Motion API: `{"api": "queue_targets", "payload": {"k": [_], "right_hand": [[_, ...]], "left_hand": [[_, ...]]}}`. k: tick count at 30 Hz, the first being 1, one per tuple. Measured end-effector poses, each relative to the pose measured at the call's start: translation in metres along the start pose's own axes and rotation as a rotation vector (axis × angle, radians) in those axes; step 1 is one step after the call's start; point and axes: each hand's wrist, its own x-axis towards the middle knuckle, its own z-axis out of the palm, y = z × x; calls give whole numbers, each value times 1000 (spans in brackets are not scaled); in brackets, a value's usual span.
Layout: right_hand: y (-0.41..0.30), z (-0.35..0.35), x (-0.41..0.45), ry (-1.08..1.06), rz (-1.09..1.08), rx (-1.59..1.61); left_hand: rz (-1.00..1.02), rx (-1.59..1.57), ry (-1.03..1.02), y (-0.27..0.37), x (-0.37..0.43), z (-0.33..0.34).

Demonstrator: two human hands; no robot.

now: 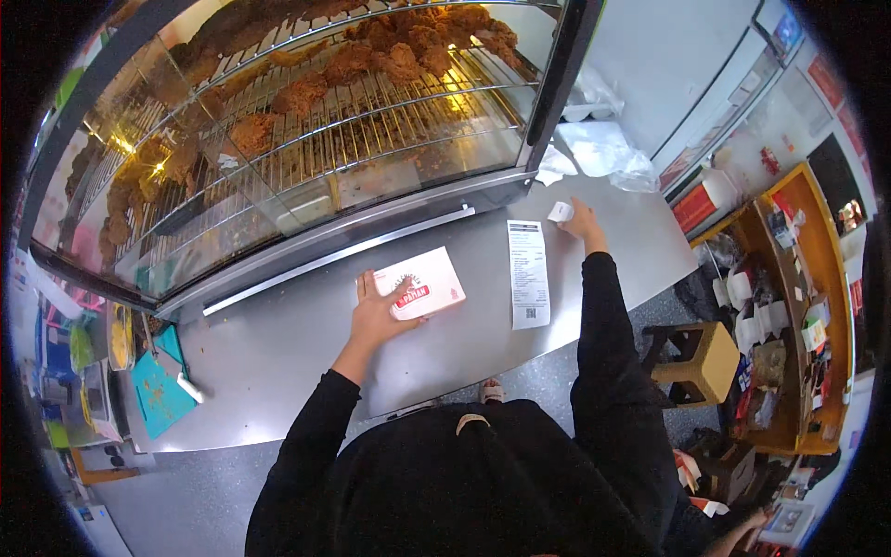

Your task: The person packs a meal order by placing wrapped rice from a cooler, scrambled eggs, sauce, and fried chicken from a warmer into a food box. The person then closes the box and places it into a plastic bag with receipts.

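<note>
A closed white cardboard food box [440, 275] with red and black printing lies flat on the metal counter [299, 362]. My left hand [379, 310] grips it from its left end, thumb and fingers spread along the sides and top. Farther right, near the counter's back, my right hand [583, 221] holds a small white item [560, 212], perhaps a folded slip or a little roll; I cannot tell which. A long printed paper receipt [529, 275] lies between the two hands, apart from the box.
Behind the counter stands a glass display warmer [334, 202] with fried chicken [400, 66] on wire racks. Plastic bags [605, 150] lie at the back right, a teal dustpan-like piece [160, 393] at left. A stool [703, 365] and wooden shelf [821, 418] stand right; another person's hand [748, 526] shows low right.
</note>
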Motion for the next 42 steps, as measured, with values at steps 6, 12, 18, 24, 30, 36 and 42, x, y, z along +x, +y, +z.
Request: {"api": "queue_targets", "payload": {"k": [6,12,18,24,30,36,42], "right_hand": [[35,0,-10,-12,131,95],[-105,-71,-106,30,206,1248],[-209,-79,-217,-114,95,1563],[-204,-70,-228,166,-219,1114],[-200,-85,-234,166,-315,907],[-187,-92,-232,228,-334,850],[-148,-95,-224,287,-269,840]], "left_hand": [[-11,-28,-44,13,3,-1],[22,-172,297,30,11,9],[-408,-1607,-289,110,27,-26],[-469,-1719,-242,105,18,-14],[-566,-1676,-306,113,14,-13],[-531,-1682,-307,122,27,4],[-563,-1683,-386,161,52,19]]}}
